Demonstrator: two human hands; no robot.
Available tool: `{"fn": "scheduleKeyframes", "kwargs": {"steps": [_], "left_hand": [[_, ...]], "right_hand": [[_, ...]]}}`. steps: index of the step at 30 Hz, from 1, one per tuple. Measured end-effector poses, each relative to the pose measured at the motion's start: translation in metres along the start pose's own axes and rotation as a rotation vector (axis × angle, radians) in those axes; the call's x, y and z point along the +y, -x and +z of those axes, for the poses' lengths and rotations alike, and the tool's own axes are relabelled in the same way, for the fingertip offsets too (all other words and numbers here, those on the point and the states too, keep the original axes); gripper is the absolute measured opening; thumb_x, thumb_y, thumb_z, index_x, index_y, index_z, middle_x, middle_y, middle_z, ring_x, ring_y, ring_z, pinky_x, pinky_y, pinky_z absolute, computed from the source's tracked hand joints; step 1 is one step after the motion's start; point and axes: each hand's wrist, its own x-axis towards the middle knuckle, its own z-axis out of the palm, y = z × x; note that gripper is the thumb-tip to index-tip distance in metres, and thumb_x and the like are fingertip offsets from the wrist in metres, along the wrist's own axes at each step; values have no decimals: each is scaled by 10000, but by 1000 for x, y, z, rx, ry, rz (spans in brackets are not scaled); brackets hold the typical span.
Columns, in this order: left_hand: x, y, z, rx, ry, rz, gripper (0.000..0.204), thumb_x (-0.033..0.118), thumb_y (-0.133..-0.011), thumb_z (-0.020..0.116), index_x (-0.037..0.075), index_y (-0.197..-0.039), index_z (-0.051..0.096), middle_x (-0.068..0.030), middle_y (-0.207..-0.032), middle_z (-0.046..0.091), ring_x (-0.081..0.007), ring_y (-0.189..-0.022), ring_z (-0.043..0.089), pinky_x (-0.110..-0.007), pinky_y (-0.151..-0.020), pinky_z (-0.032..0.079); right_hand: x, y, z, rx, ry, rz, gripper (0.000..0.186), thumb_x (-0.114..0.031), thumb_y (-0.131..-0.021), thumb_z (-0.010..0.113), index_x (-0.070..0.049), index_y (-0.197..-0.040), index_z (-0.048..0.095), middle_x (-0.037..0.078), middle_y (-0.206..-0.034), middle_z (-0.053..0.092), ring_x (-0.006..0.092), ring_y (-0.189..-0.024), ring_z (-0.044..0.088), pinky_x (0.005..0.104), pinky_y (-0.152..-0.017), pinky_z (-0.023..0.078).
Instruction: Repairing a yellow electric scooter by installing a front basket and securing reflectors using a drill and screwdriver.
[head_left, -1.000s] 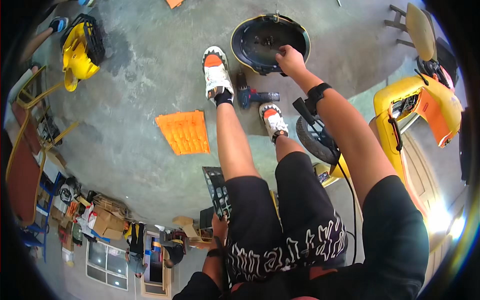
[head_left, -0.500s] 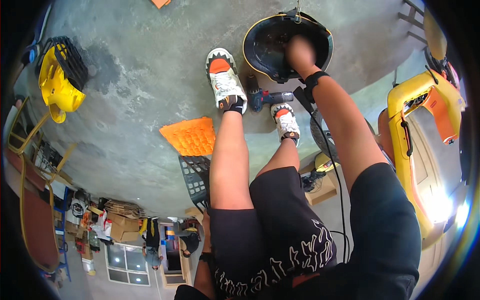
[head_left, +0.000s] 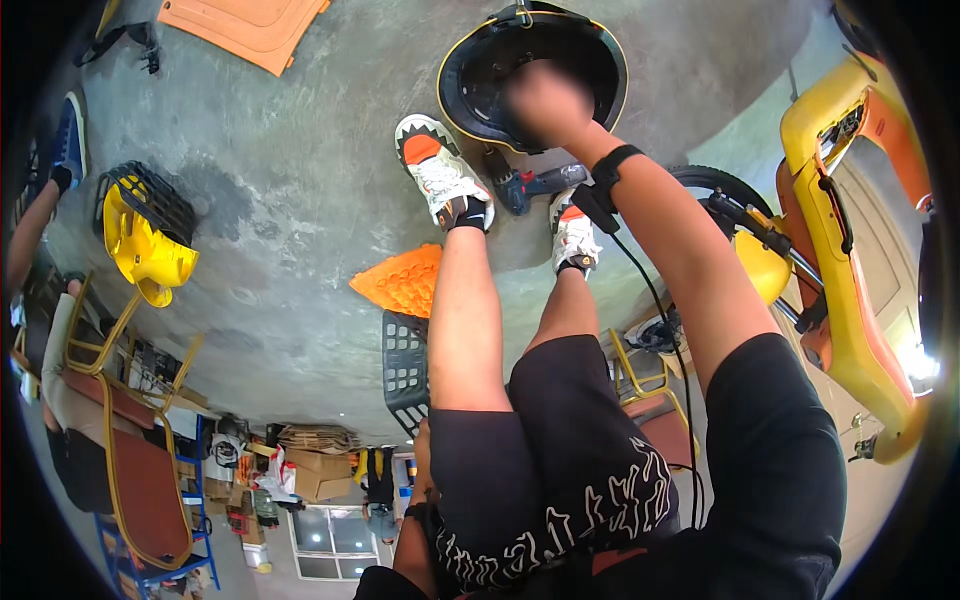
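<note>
Right hand (head_left: 548, 100) shifts further inward over black shell (head_left: 478, 80) | shell on floor (head_left: 300, 130) beneath, long axis left-right | right hand nearer; closure blurred, cannot tell | left hand (head_left: 423, 465) at slotted panel (head_left: 406, 362), closure hidden

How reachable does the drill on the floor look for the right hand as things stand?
Probably yes: the drill lies beside the left shoe, near the black shell where the right hand is, its body largely uncovered. Blur hides whether that hand holds anything.
</note>
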Motion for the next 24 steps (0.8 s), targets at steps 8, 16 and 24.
{"fn": "scheduleKeyframes", "kwargs": {"steps": [8,16,24], "left_hand": [[18,-12,-15,26,-12,32,279,151,-862,542,24,-1099,468,-206,-900,623,-362,-840,619,-405,-683,477],[-71,-23,-21,85,-119,-85,220,132,-869,498,39,-1065,465,-256,-827,610,-426,-823,601,-450,-677,455],[-4,-14,-8,29,-243,53,243,37,-827,505,72,-1067,509,-247,-870,608,-420,-854,584,-464,-679,454]], "right_hand": [[13,-20,15,137,323,-135,179,-102,-794,506,-69,-958,571,144,-984,572,302,-928,582,398,-729,519],[-9,-22,28,-28,201,-119,283,-260,-816,593,-40,-992,568,177,-1096,561,340,-955,586,418,-784,501],[-5,29,-49,-264,-1168,335,176,-209,-801,554,-63,-711,516,37,-606,496,146,-523,494,292,-465,375]]}}
